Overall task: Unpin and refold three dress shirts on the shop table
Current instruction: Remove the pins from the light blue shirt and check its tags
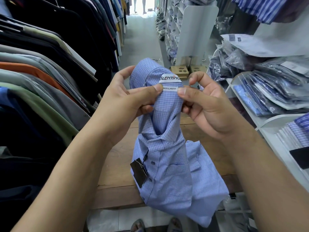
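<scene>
- Nearest you, the tail of 1 blue checked shirt (168,164) droops past the near edge of the wooden table (117,166), with 1 dark hang tag (139,171) swinging at its left side; 2 sandalled feet (155,225) show below.
- Your 2 hands hold that shirt up above the table. Your left hand (127,97) is clamped on the cloth just left of the neck labels, thumb pressed over the fabric.
- Your right hand (205,101) pinches the right end of the lower label, thumb and fingers closed on the cloth there.
- You can read 2 labels (169,84) between your thumbs: 1 brand label above, 1 fit label below.
- No pin is visible from here, so I cannot tell whether any remain in the collar.
- Risk: if a hidden pin sits under your thumbs, squeezing or tugging could prick you or tear the weave.
- Risk: the hanging tail could drag the shirt off the table if either grip loosens.
- Only 1 of the 3 shirts is clearly in hand; I'd judge the task early.
- Farther off, hanging garments (41,67) fill the left, and bagged shirts (270,84) stack on shelves to the right; too many to count.
</scene>
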Demonstrator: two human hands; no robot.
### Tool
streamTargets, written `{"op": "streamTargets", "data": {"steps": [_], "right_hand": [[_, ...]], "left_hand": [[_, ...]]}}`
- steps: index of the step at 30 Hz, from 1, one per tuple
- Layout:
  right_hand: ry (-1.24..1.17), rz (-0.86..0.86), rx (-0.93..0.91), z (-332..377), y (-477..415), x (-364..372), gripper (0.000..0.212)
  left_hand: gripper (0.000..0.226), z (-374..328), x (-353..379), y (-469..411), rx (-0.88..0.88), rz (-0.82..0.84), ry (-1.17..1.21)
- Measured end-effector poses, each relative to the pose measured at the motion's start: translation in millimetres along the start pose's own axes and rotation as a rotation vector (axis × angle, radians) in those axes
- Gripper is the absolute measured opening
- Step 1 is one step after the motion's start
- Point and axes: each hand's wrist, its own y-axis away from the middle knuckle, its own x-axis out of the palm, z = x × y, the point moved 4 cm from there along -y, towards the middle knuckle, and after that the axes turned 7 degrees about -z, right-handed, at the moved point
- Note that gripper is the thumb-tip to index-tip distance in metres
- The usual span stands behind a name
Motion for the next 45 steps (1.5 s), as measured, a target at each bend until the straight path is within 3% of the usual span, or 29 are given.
{"op": "streamTargets", "data": {"steps": [5, 22, 39, 45], "right_hand": [[-0.020, 0.026, 0.010, 0.9, 0.7, 2.0, 0.034], [-0.091, 0.063, 0.052, 2.2, 0.4, 4.2, 0.026], [-0.077, 0.101, 0.053, -1.9, -4.3, 0.7, 0.051], [-0.097, 0.100, 0.062, -1.1, -4.7, 1.8, 0.036]], "left_hand": [[0.087, -1.5, 3.6, 2.1, -0.006, 0.068, 0.007], [0.074, -5.9, 7.3, 4.1, 0.031, 0.181, 0.042], [0.078, -3.0, 2.4, -4.2, 0.039, 0.187, 0.013], [0.081, -3.3, 2.5, -4.8, 0.031, 0.188, 0.039]]}}
